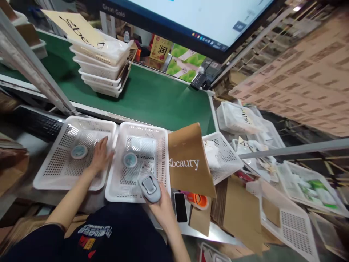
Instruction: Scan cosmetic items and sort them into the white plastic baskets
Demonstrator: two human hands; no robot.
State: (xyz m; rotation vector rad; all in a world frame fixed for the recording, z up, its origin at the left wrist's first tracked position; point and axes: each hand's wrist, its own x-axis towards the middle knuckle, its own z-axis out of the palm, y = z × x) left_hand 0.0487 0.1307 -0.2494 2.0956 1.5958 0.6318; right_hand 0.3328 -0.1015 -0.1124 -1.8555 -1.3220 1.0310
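Observation:
My left hand lies flat with fingers spread inside the left white perforated basket, beside a small round pale-blue disc. My right hand grips a grey handheld scanner at the near edge of the middle white basket, which holds another round disc and a clear wrapped packet. A brown paper bag printed "beauty" leans against that basket's right side.
A green conveyor belt runs behind the baskets and carries a stack of white baskets. A black phone and an orange tape roll lie near my right hand. A keyboard sits left. More baskets and cardboard crowd the right.

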